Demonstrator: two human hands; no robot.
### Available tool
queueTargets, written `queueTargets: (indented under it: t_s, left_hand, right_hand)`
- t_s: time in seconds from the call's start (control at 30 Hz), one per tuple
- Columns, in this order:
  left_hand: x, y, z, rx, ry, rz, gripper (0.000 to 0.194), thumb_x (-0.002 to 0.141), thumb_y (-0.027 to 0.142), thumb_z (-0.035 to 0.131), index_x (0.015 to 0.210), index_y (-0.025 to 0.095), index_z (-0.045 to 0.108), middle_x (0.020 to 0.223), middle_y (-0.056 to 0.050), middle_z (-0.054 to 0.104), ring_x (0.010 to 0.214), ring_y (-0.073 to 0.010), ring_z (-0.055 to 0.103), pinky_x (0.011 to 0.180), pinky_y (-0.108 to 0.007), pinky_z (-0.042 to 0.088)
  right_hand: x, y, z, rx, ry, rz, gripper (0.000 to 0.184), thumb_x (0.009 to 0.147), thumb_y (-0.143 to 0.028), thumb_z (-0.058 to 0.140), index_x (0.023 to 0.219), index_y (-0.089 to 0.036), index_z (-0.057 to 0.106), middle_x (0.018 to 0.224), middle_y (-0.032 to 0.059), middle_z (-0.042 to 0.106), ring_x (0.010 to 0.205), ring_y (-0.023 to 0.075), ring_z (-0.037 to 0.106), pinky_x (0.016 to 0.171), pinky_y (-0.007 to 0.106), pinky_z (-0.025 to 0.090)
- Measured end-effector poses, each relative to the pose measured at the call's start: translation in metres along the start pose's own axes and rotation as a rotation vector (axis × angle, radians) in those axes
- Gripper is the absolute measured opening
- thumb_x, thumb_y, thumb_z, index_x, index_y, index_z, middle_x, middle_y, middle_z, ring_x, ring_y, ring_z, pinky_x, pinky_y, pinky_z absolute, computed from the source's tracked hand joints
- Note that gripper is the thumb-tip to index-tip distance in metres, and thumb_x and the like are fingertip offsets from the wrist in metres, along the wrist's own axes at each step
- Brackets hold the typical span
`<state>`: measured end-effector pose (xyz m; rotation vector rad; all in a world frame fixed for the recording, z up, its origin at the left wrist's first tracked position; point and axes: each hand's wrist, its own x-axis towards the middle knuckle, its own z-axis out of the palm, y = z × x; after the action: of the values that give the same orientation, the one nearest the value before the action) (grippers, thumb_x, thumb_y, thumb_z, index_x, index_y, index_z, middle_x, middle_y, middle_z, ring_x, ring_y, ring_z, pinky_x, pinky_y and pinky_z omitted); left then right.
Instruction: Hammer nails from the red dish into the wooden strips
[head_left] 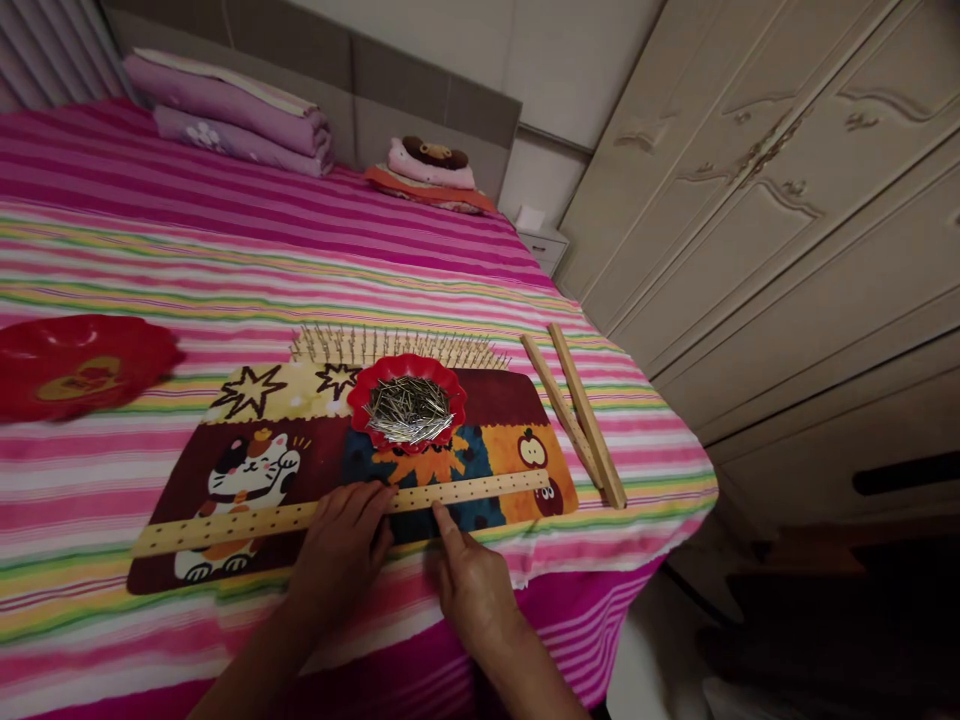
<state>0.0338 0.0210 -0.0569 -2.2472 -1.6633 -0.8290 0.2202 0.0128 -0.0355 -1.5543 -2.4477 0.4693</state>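
Two bare hands work over one long, narrow, pale wooden strip with two lengthwise rows of small dark holes (480, 489). The strip lies slightly aslant along the near part of one dark, multicoloured mat with rounded corners (322, 450), crossing its printed cat.

The left hand (337, 550) is partly closed, its fingers together and bent over the middle of the strip; its thumb is mostly hidden, so whether it grips or only presses cannot be told. The right hand (478, 592) has one finger, the index, extended to the strip's near edge, while the others curl under; whether they hold anything cannot be told.

One red scalloped bowl (358, 388) sits on the mat beyond the strip, filled with loose metal nails (411, 408), too many to count. Behind the bowl, pale wood bristling with upright nails (319, 348) runs along the mat's far edge; its separate pieces cannot be counted. Two more pale wooden bars lie right of the mat, a left one (559, 408) and a right one (586, 415), their near ends close together. One larger red scalloped tray (150, 347) lies at the far left. All rest on one bed with a striped cover (247, 272).
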Motion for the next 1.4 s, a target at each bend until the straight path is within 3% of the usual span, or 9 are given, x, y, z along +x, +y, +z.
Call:
queueTargets:
  t_s: [0.1,0.17,0.3,0.43,0.53,0.67,0.8,1.27,1.4]
  left_hand:
    - [0.0,-0.012,-0.011,-0.072,0.046,-0.017,0.035,0.08,0.023,0.05,0.114,0.017,0.053,0.105,-0.01,0.063,0.099,-0.0213,0.055,0.087,-0.036,0.042]
    - [-0.006,-0.034,-0.024,-0.041,0.08,-0.095,0.033,0.081,0.029,0.049,0.112,0.015,0.054,0.103,-0.011,0.064,0.098,-0.0222,0.056,0.086,-0.036,0.043]
    - [-0.03,-0.09,-0.053,0.283,0.085,-0.313,0.036,0.085,0.043,0.039,0.091,0.017,0.062,0.085,-0.01,0.067,0.074,-0.0243,0.059,0.064,-0.035,0.043]
    - [-0.051,-0.116,-0.061,0.294,0.058,-0.258,0.042,0.086,0.049,0.033,0.085,0.018,0.061,0.079,-0.008,0.067,0.073,-0.0228,0.059,0.064,-0.033,0.042]
    - [-0.053,-0.114,-0.055,0.252,0.102,-0.225,0.036,0.087,0.044,0.035,0.084,0.019,0.06,0.076,-0.007,0.067,0.075,-0.0225,0.058,0.07,-0.034,0.042]
    - [-0.051,-0.109,-0.05,0.218,0.135,-0.276,0.033,0.086,0.044,0.035,0.085,0.021,0.059,0.077,-0.006,0.067,0.078,-0.022,0.058,0.076,-0.036,0.041]
    - [-0.052,-0.108,-0.05,0.187,0.172,-0.29,0.027,0.085,0.043,0.041,0.084,0.022,0.058,0.076,-0.004,0.065,0.075,-0.0208,0.057,0.074,-0.036,0.042]
    - [-0.051,-0.089,-0.048,0.166,0.194,-0.285,0.022,0.085,0.038,0.046,0.084,0.019,0.058,0.078,-0.006,0.064,0.08,-0.0218,0.058,0.074,-0.036,0.042]
    - [-0.051,-0.084,-0.045,0.169,0.189,-0.337,0.019,0.084,0.034,0.048,0.085,0.019,0.059,0.08,-0.008,0.063,0.084,-0.0229,0.057,0.078,-0.038,0.041]
  right_hand:
    - [-0.002,0.004,0.006,0.005,0.001,0.003,0.063,0.079,-0.009,0.044,0.141,-0.01,0.032,0.085,0.0113,0.074,0.07,0.0225,0.069,0.065,0.03,0.056]
    - [-0.003,0.006,0.008,0.014,0.0,0.001,0.063,0.079,-0.009,0.043,0.141,-0.01,0.032,0.085,0.0108,0.074,0.07,0.0224,0.069,0.065,0.03,0.055]
    - [-0.003,0.004,0.009,0.018,-0.003,0.0,0.064,0.077,-0.008,0.043,0.14,-0.007,0.032,0.082,0.0112,0.074,0.069,0.0243,0.069,0.063,0.032,0.055]
    - [-0.001,-0.004,0.006,0.013,-0.001,0.001,0.062,0.079,-0.01,0.042,0.14,-0.006,0.032,0.084,0.0124,0.073,0.069,0.0241,0.069,0.064,0.033,0.055]
    - [0.002,-0.009,0.005,0.005,-0.006,-0.01,0.063,0.079,-0.012,0.043,0.141,-0.008,0.031,0.089,0.0125,0.073,0.07,0.0237,0.069,0.065,0.033,0.055]
    - [0.004,-0.011,0.007,-0.012,-0.024,-0.011,0.062,0.08,-0.012,0.043,0.14,-0.007,0.031,0.081,0.0112,0.074,0.064,0.0236,0.068,0.06,0.032,0.055]
    - [0.006,-0.014,0.005,-0.014,-0.021,-0.01,0.062,0.08,-0.012,0.042,0.141,-0.008,0.03,0.085,0.0109,0.074,0.068,0.0229,0.068,0.062,0.031,0.055]
    - [0.01,-0.026,-0.001,-0.031,-0.066,-0.053,0.063,0.078,-0.012,0.045,0.14,-0.012,0.033,0.09,0.0094,0.073,0.07,0.0227,0.069,0.06,0.029,0.053]
    - [0.011,-0.029,0.0,-0.05,-0.08,-0.043,0.064,0.076,-0.01,0.048,0.139,-0.011,0.036,0.086,0.0092,0.075,0.067,0.0223,0.069,0.058,0.028,0.053]
